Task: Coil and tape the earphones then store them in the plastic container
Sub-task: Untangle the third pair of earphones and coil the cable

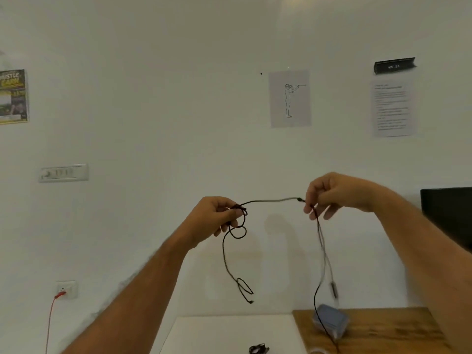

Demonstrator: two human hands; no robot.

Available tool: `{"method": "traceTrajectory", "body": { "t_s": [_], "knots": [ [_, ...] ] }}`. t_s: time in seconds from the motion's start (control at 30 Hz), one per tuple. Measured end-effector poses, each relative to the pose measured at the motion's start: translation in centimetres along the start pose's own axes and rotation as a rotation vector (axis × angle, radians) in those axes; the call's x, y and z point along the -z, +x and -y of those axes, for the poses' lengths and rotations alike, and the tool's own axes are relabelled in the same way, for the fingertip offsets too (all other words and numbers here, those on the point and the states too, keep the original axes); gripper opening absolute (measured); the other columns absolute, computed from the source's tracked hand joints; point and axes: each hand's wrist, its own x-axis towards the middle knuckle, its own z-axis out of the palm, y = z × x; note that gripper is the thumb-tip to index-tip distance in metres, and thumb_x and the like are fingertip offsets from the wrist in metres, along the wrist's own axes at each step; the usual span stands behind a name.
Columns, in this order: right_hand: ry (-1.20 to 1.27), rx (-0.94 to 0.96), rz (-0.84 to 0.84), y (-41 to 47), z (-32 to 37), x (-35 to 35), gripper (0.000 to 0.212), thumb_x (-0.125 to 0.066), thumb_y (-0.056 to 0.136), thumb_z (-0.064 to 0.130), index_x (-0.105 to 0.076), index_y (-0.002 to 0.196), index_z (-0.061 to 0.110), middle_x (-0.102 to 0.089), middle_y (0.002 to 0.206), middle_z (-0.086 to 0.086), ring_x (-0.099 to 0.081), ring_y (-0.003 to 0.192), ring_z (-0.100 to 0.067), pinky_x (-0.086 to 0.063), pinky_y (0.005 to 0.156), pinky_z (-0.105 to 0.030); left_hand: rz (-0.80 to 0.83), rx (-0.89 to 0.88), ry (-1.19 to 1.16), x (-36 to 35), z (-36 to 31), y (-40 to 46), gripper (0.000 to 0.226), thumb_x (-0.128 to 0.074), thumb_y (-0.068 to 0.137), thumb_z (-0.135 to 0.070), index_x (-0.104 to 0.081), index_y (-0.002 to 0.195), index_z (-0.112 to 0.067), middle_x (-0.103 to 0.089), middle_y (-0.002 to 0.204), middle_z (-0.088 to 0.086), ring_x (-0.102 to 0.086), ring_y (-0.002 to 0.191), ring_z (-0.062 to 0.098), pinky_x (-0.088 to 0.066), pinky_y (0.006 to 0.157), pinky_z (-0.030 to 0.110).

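I hold black wired earphones [270,201] up in the air in front of the wall. My left hand [217,218] pinches a tangle of small loops, and a strand with a looped end hangs below it. My right hand [332,195] pinches the cord further along; a stretch runs between the two hands. From the right hand two strands drop toward the table, blurred by motion. A clear plastic container [330,323] with a bluish lid lies on the wooden board below the right hand.
A wooden board [383,330] lies on the right beside a white table surface [224,335]. A small black coiled item [258,350] sits at the bottom edge. A dark monitor [449,215] stands at the right. A red cable [51,323] hangs from a wall socket.
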Motion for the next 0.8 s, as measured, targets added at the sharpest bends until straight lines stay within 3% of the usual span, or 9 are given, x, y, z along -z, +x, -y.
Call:
{"method": "traceTrajectory", "body": {
  "t_s": [0.07,0.13,0.23,0.3,0.4,0.47,0.63,0.7,0.8],
  "knots": [
    [-0.078,-0.115,0.053,0.0,-0.5,-0.8,0.024,-0.045,0.091,-0.007,-0.065,0.095,0.006,-0.075,0.098,-0.012,-0.073,0.095,-0.029,-0.057,0.073,-0.036,0.028,0.01,0.039,-0.7,-1.0,0.4,0.009,-0.067,0.09,-0.016,-0.072,0.089,-0.009,-0.066,0.059,0.001,-0.046,0.044,0.008,-0.035,0.041,0.019],
    [-0.059,-0.084,0.024,0.3,-0.1,-2.0,0.013,-0.058,0.094,0.006,-0.064,0.104,0.01,-0.076,0.101,-0.008,-0.072,0.1,-0.026,-0.056,0.082,-0.04,0.053,0.02,0.111,-1.5,-1.8,0.7,0.012,-0.069,0.088,-0.017,-0.071,0.082,-0.007,-0.065,0.057,0.001,-0.044,0.042,0.009,-0.035,0.041,0.02],
    [0.109,0.063,0.08,0.9,1.3,-4.7,0.031,-0.065,0.094,0.03,-0.058,0.119,0.014,-0.075,0.107,-0.005,-0.07,0.104,-0.02,-0.05,0.095,-0.043,0.09,0.026,0.272,-3.0,-2.6,1.3,0.018,-0.072,0.084,-0.022,-0.07,0.07,-0.01,-0.067,0.055,-0.001,-0.046,0.041,0.009,-0.038,0.042,0.02],
    [0.114,0.111,0.16,1.4,2.0,-6.8,0.041,-0.072,0.088,0.028,-0.054,0.124,0.016,-0.075,0.102,-0.008,-0.071,0.1,-0.02,-0.048,0.096,-0.041,0.098,0.035,0.301,-3.7,-2.9,1.5,0.019,-0.074,0.081,-0.023,-0.07,0.068,-0.011,-0.066,0.055,-0.002,-0.048,0.043,0.009,-0.04,0.043,0.02],
    [0.145,0.172,0.109,2.2,2.1,-8.6,0.029,-0.072,0.087,0.01,-0.06,0.113,0.005,-0.072,0.079,-0.016,-0.07,0.072,-0.027,-0.056,0.077,-0.032,0.11,0.059,0.258,-3.4,-3.3,1.4,0.018,-0.076,0.079,-0.022,-0.07,0.069,-0.009,-0.065,0.054,-0.001,-0.048,0.045,0.01,-0.04,0.043,0.02],
    [0.182,0.184,0.01,2.4,1.9,-8.3,0.012,-0.07,0.088,0.006,-0.066,0.099,0.002,-0.068,0.067,-0.01,-0.062,0.057,-0.02,-0.054,0.065,-0.03,0.123,0.1,0.19,-2.5,-3.3,1.1,0.018,-0.077,0.081,-0.023,-0.071,0.073,-0.009,-0.064,0.055,-0.001,-0.046,0.044,0.007,-0.039,0.043,0.019],
    [0.149,0.234,-0.117,1.9,1.8,-7.3,0.011,-0.07,0.09,0.014,-0.074,0.085,0.006,-0.05,0.056,-0.002,-0.04,0.051,-0.016,-0.034,0.048,-0.025,0.082,0.229,-0.052,0.0,-1.8,0.5,0.022,-0.067,0.09,-0.032,-0.073,0.086,-0.012,-0.065,0.079,-0.001,-0.04,0.051,0.008,-0.031,0.047,0.018],
    [0.132,0.224,-0.149,1.9,2.0,-7.2,0.012,-0.067,0.091,0.015,-0.071,0.082,0.008,-0.042,0.055,0.002,-0.029,0.046,-0.012,-0.023,0.045,-0.025,0.052,0.237,-0.096,0.3,-1.3,0.4,0.023,-0.064,0.091,-0.035,-0.073,0.092,-0.014,-0.068,0.09,-0.004,-0.047,0.063,0.01,-0.036,0.054,0.02],
    [0.155,0.182,-0.194,2.1,2.0,-7.2,0.014,-0.058,0.094,0.012,-0.065,0.082,0.01,-0.043,0.055,0.002,-0.026,0.043,-0.01,-0.019,0.045,-0.025,-0.001,0.164,-0.18,0.2,-0.9,0.5,0.018,-0.061,0.094,-0.029,-0.073,0.097,-0.016,-0.067,0.082,-0.005,-0.061,0.077,0.011,-0.049,0.07,0.026]
  ]
}}
